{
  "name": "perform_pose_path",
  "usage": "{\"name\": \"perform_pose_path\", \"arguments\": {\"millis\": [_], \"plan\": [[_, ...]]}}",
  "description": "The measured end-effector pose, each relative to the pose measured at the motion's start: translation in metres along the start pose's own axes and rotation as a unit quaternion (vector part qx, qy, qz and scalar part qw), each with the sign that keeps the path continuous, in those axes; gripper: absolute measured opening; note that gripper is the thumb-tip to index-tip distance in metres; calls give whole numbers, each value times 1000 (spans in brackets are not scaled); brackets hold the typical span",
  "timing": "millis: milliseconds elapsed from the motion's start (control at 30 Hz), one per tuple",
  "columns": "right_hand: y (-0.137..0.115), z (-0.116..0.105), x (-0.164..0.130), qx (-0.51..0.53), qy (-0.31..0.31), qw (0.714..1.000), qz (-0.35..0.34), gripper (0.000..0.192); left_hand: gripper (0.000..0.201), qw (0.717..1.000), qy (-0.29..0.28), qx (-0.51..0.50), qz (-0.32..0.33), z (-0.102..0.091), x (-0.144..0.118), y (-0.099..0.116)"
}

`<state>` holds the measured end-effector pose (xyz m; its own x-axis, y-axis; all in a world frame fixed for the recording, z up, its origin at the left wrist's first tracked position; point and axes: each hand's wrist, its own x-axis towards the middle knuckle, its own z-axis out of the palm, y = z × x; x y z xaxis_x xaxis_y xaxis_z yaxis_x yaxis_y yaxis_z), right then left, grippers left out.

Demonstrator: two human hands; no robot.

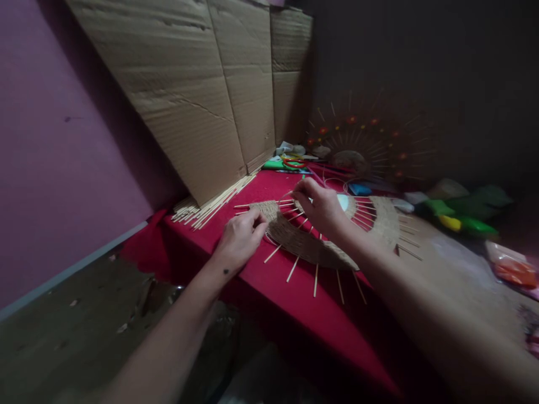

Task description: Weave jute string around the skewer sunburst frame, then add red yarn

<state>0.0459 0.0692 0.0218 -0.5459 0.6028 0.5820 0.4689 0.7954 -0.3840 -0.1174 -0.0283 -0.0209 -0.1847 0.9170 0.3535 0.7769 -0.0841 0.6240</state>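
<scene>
The woven ring lies flat on the red table, a band of tan weaving with thin wooden sticks running through it like spokes, their free ends fanning out over the cloth toward the person and to both sides. The left-hand end of the weave sits directly under the left hand, whose fingers curl down and press on the band's edge — they look closed against it, though whether they pinch a strand is too dim to tell. The right hand hovers over the ring's inner edge, just beyond the left and further from the person; its fingers are drawn together in a narrow pinch on what seems to be a fine strand or a stick tip, the detail being too small to settle. So the working spot lies between the two hands, nearer the right one's fingertips, with the spokes there pointing roughly left and away. Behind the left hand a bundle of loose sticks rests at the foot of leaning cardboard sheets. Further back — in shadow — stands a finished sunburst piece, with scissors and green and yellow packets scattered to the right.
</scene>
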Motion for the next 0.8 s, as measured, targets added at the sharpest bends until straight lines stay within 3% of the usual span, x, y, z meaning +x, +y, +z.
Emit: {"name": "perform_pose_path", "arguments": {"millis": [67,133,267,400,500,667,800], "plan": [[-1,0,-2,6,-4,1000,-7,8,19,1000,1,1,-8,1,0,0],[-2,0,-2,9,5,1000,-3,8,24,999,-16,27,25,3,1,-1],[0,3,2,88,27,995,34,7,6,995,-28,58,76,3,2,-2],[1,6,2,206,30,973,98,5,10,999,-2,-17,29,0,0,-2],[-6,11,-8,198,26,972,122,9,15,994,50,-94,-22,-1,-4,-4],[-19,22,-30,107,-37,994,14,7,18,990,117,-30,-68,-8,-11,-9],[-27,23,-33,-17,-107,992,-61,11,18,988,120,45,-86,-17,-10,-18]]}}
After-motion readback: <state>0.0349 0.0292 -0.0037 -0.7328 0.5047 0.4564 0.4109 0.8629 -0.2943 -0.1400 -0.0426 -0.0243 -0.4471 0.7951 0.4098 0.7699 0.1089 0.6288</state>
